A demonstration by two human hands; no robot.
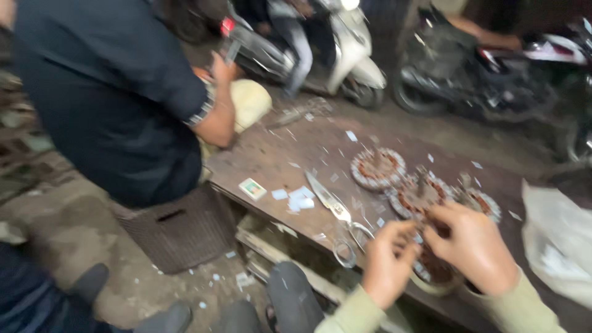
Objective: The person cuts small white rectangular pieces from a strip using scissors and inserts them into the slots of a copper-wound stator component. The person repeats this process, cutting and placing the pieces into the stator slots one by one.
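Both hands, left hand (pixel 387 262) and right hand (pixel 473 246), pinch closed on a copper-wound stator (pixel 435 271) at the table (pixel 271 154) edge (frame blurred), where it could slip off toward the scissors (pixel 338 213).

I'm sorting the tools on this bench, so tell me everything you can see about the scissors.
The scissors lie flat on the brown wooden bench, near its front edge, just left of the person's left hand. They look like metal: pale, pointed blades aimed up and left, toward some white paper scraps, and two ring handles toward the person. One ring seems to overhang the bench edge. No hand touches them. The picture is too blurred to tell whether the blades are fully closed.
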